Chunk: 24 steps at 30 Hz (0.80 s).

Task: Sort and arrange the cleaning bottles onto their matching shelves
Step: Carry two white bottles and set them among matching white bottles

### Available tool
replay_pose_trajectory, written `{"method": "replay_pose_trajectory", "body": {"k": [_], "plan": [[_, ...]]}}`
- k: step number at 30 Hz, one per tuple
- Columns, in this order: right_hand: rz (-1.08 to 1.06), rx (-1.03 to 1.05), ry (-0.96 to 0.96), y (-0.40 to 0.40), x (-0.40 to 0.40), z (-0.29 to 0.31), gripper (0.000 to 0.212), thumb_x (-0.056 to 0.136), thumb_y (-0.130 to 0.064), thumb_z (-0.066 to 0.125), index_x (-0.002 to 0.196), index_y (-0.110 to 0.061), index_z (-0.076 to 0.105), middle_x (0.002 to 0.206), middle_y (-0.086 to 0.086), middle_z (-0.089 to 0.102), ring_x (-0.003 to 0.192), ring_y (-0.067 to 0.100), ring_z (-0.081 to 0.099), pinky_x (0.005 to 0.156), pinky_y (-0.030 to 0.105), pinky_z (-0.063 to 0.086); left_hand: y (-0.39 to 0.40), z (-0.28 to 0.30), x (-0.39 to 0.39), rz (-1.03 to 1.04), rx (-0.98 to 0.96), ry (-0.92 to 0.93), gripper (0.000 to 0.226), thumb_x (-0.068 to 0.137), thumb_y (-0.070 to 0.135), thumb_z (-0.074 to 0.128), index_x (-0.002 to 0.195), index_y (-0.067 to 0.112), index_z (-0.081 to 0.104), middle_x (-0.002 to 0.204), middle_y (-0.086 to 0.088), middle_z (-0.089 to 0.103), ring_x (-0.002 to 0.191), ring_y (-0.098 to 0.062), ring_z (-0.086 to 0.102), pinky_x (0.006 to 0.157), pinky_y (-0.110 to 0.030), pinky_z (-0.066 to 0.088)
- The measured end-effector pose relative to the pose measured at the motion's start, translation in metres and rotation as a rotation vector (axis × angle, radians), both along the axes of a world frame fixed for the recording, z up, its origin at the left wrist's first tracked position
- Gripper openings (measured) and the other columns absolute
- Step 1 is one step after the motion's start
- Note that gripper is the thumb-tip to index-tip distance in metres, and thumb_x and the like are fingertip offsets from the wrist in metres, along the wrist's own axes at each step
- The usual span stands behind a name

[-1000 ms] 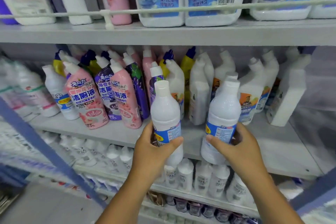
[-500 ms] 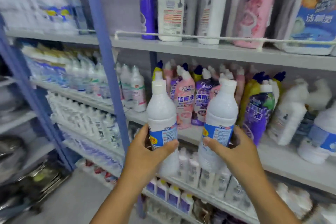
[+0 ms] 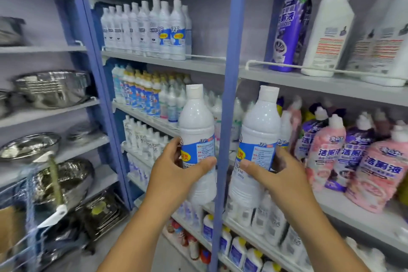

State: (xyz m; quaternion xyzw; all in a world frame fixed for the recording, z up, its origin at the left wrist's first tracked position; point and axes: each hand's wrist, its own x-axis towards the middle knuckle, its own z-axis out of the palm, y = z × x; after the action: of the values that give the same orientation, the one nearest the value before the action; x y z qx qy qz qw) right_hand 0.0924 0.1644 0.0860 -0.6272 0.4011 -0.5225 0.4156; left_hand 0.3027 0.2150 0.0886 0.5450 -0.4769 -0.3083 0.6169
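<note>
Head view: a person's left hand [image 3: 176,168] grips a white bottle with a blue label [image 3: 197,139] around its middle, thumb across the front, while the right hand [image 3: 277,171] grips a matching white bottle [image 3: 256,141] the same way. Both bottles stand upright in the air in front of grey shelving, a blue upright post [image 3: 228,95] rising between the two grips. Up and left of the left grip, a row of like white bottles [image 3: 152,28] fills a shelf [image 3: 167,63]. Right of the right grip stand pink bottles [image 3: 324,157] and purple ones [image 3: 353,157]. Far left of both hands, steel bowls [image 3: 53,88] sit on other shelves.
</note>
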Motion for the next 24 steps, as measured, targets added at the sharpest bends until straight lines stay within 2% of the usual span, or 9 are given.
{"method": "replay_pose_trajectory", "body": {"k": [2,4,8,12,16,19,21,24], "plan": [[0.027,-0.011,-0.006,-0.016,0.02,0.006,0.036,0.071,-0.028,0.089,0.104,-0.032,0.075,0.103,-0.013,0.079,0.097,0.009,0.074,0.084,0.035,0.058,-0.015,0.003,0.017,0.029,-0.008,0.002,0.049,0.073,0.022,0.089,0.115,0.032,0.066,0.102,0.014,0.077,0.092,-0.005,0.074,0.081,-0.026,0.059],[0.046,-0.031,-0.009,-0.036,0.037,0.011,0.038,0.069,-0.029,0.089,0.104,-0.03,0.074,0.101,-0.014,0.079,0.095,0.008,0.075,0.083,0.032,0.059,-0.033,0.007,0.031,0.047,-0.018,-0.003,0.048,0.073,0.022,0.089,0.114,0.031,0.067,0.101,0.014,0.078,0.092,-0.006,0.075,0.082,-0.028,0.059],[0.092,-0.073,-0.014,-0.08,0.068,0.022,0.055,0.055,-0.047,0.086,0.106,-0.03,0.073,0.102,-0.014,0.079,0.094,0.009,0.075,0.082,0.033,0.059,-0.071,0.019,0.057,0.076,-0.046,-0.015,0.046,0.074,0.016,0.089,0.112,0.03,0.067,0.098,0.015,0.078,0.09,-0.004,0.075,0.073,-0.017,0.058],[0.171,-0.085,-0.03,-0.122,0.1,0.04,0.055,0.055,-0.041,0.087,0.106,-0.027,0.073,0.099,-0.013,0.079,0.091,0.01,0.076,0.078,0.029,0.061,-0.104,0.04,0.082,0.089,-0.064,-0.048,0.045,0.073,0.017,0.088,0.111,0.03,0.068,0.097,0.015,0.078,0.089,-0.004,0.074,0.071,-0.015,0.057],[0.193,-0.116,-0.037,-0.152,0.131,0.065,0.048,0.057,-0.039,0.087,0.102,-0.029,0.073,0.097,-0.015,0.079,0.088,0.007,0.076,0.076,0.027,0.061,-0.132,0.062,0.107,0.126,-0.114,-0.055,0.049,0.065,0.029,0.088,0.11,0.033,0.069,0.1,0.014,0.078,0.092,-0.006,0.075,0.079,-0.026,0.059],[0.199,-0.176,-0.028,-0.171,0.15,0.089,0.038,0.067,-0.028,0.09,0.102,-0.028,0.074,0.097,-0.013,0.079,0.089,0.01,0.075,0.079,0.033,0.061,-0.156,0.083,0.125,0.126,-0.189,-0.05,0.042,0.071,0.023,0.086,0.108,0.031,0.07,0.097,0.014,0.079,0.089,-0.005,0.075,0.071,-0.019,0.058],[0.195,-0.219,-0.032,-0.184,0.162,0.109,0.039,0.065,-0.033,0.089,0.101,-0.03,0.075,0.097,-0.013,0.079,0.09,0.01,0.075,0.078,0.03,0.061,-0.174,0.101,0.138,0.108,-0.245,-0.056,0.04,0.069,0.026,0.085,0.106,0.031,0.07,0.095,0.014,0.079,0.086,-0.004,0.075,0.068,-0.015,0.057],[0.156,-0.308,-0.069,-0.203,0.18,0.142,0.047,0.058,-0.042,0.083,0.102,-0.028,0.075,0.098,-0.013,0.079,0.091,0.006,0.075,0.076,0.023,0.059,-0.206,0.13,0.159,0.074,-0.32,-0.075,0.048,0.061,0.042,0.08,0.106,0.03,0.07,0.096,0.014,0.078,0.087,-0.004,0.074,0.069,-0.018,0.058]]}}
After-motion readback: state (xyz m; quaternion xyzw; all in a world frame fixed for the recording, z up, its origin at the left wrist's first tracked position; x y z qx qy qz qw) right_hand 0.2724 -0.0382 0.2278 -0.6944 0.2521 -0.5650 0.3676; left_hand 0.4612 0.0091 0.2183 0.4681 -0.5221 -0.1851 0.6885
